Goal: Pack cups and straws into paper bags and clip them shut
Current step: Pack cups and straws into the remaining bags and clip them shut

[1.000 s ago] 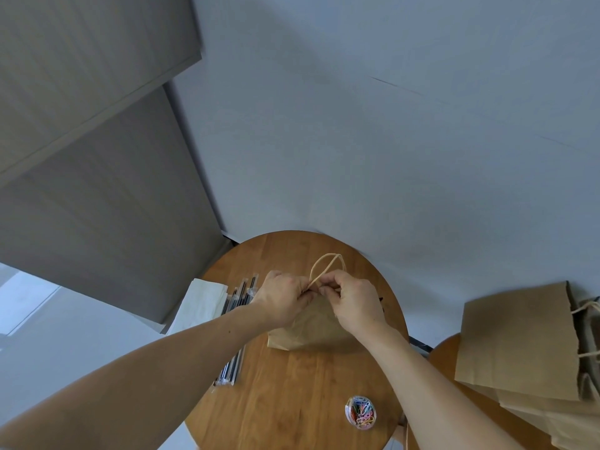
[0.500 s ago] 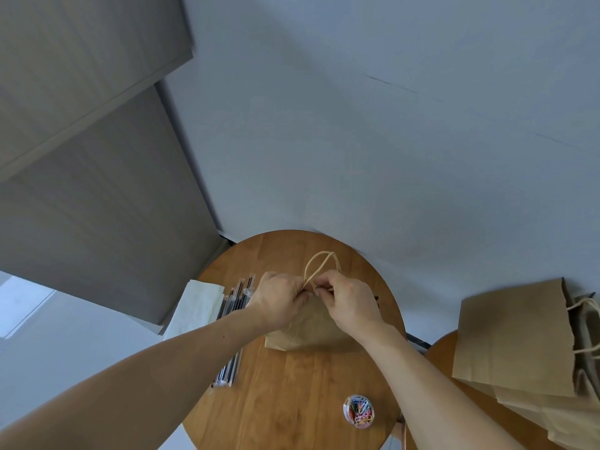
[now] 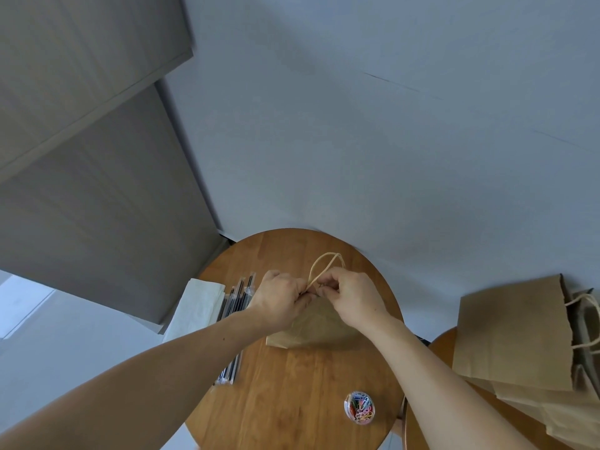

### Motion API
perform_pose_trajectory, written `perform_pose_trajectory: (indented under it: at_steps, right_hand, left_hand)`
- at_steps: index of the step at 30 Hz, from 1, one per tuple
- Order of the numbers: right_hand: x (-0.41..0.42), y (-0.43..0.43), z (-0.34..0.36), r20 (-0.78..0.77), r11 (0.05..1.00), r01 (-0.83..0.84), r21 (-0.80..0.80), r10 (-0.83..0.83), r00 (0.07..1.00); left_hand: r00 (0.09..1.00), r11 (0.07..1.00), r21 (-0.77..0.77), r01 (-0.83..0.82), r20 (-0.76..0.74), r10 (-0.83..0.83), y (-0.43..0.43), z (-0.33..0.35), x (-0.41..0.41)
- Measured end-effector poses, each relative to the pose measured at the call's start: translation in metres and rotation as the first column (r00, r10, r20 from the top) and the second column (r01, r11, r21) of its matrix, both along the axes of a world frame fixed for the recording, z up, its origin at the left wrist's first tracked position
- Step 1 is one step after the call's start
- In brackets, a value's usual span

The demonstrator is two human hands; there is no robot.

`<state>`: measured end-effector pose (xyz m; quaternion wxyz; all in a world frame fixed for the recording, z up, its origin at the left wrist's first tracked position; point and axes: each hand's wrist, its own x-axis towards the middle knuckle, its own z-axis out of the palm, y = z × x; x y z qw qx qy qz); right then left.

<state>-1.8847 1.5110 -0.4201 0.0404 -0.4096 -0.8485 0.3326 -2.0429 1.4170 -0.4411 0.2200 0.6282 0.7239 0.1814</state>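
Note:
A brown paper bag stands on the round wooden table, its twine handles sticking up. My left hand and my right hand meet at the bag's top edge and pinch it together. My fingers hide the spot where they meet, so I cannot tell whether a clip is there. Wrapped black straws lie to the left of the bag, partly under my left forearm. No cup is in view.
A small clear tub of coloured paper clips sits at the table's near right. A white folded sheet lies at the table's left edge. Several brown paper bags lie stacked on a second round table to the right.
Both hands stay pinched at the bag's top with only small finger movements. The view has shifted slightly.

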Motion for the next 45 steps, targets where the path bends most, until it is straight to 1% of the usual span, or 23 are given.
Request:
perform_pose_trajectory:
  at_steps: [3, 7, 11, 14, 17, 21, 25, 27, 29, 32, 34, 35, 36, 38, 40, 42, 45]
  right_hand:
    - [0.001, -0.004, -0.002, 0.006, 0.998, -0.034, 0.054, 0.033, 0.999]
    - [0.001, -0.007, -0.001, 0.074, 0.99, -0.094, 0.101, 0.087, 0.994]
    - [0.002, -0.01, -0.001, 0.089, 0.987, -0.092, 0.132, 0.081, 0.993]
    - [0.001, -0.01, 0.0, 0.138, 0.982, -0.098, 0.162, 0.075, 0.987]
    - [-0.003, -0.01, 0.002, 0.199, 0.977, -0.121, 0.177, 0.085, 0.976]
    - [-0.007, -0.013, 0.003, 0.272, 0.96, -0.174, 0.221, 0.111, 0.956]
    - [-0.005, -0.015, 0.0, 0.292, 0.947, -0.195, 0.255, 0.117, 0.949]
    - [-0.002, -0.016, 0.0, 0.273, 0.94, -0.201, 0.277, 0.123, 0.954]
    - [0.003, -0.018, -0.001, 0.203, 0.935, -0.178, 0.306, 0.118, 0.972]
    - [0.015, -0.025, -0.002, -0.03, 0.95, -0.097, 0.296, 0.111, 0.993]
    - [0.027, -0.027, -0.002, -0.212, 0.945, -0.031, 0.326, 0.105, 0.972]
    - [0.034, -0.026, -0.001, -0.272, 0.934, 0.008, 0.357, 0.096, 0.958]
    - [0.042, -0.025, -0.002, -0.294, 0.92, 0.047, 0.388, 0.075, 0.953]
    - [0.06, -0.018, -0.005, -0.264, 0.909, 0.131, 0.395, -0.024, 0.964]
    - [0.074, -0.013, -0.011, -0.193, 0.936, 0.186, 0.3, -0.131, 0.972]
    - [0.083, -0.012, -0.018, -0.139, 0.965, 0.188, 0.182, -0.164, 0.977]
    - [0.089, -0.011, -0.026, -0.118, 0.974, 0.189, 0.127, -0.175, 0.978]
  left_hand:
    - [0.999, 0.999, -0.006, -0.034, 0.002, 0.034, -0.001, 0.0, 0.001]
    - [0.999, 0.999, -0.032, -0.039, -0.003, 0.039, -0.002, 0.0, 0.0]
    - [0.998, 0.998, -0.024, -0.052, 0.016, 0.053, -0.002, 0.0, 0.002]
    - [0.997, 0.997, -0.035, -0.062, 0.032, 0.063, -0.001, 0.002, 0.005]
    - [0.997, 0.996, -0.037, -0.081, 0.016, 0.082, 0.0, 0.003, 0.007]
    - [0.996, 0.996, -0.044, -0.075, -0.043, 0.074, -0.002, 0.003, 0.009]
    - [0.996, 0.998, -0.014, -0.053, -0.071, 0.052, -0.003, 0.005, 0.011]
    - [0.996, 0.999, -0.013, -0.038, -0.081, 0.037, -0.003, 0.006, 0.01]
    - [0.997, 1.0, -0.017, -0.023, -0.07, 0.022, -0.003, 0.008, 0.007]
    - [1.0, 1.0, -0.008, -0.009, -0.015, 0.009, -0.005, 0.014, 0.001]
    - [0.999, 1.0, 0.004, -0.013, 0.032, 0.012, -0.009, 0.018, -0.005]
    - [0.998, 1.0, 0.0, -0.023, 0.055, 0.023, -0.013, 0.019, -0.008]
    - [0.996, 0.999, -0.016, -0.042, 0.075, 0.043, -0.016, 0.019, -0.012]
    - [0.991, 0.993, -0.08, -0.089, 0.088, 0.096, -0.026, 0.017, -0.021]
    - [0.983, 0.975, -0.174, -0.137, 0.096, 0.155, -0.036, 0.012, -0.028]
    - [0.968, 0.948, -0.266, -0.175, 0.131, 0.216, -0.044, 0.004, -0.033]
    - [0.936, 0.914, -0.336, -0.228, 0.183, 0.301, -0.051, -0.009, -0.033]
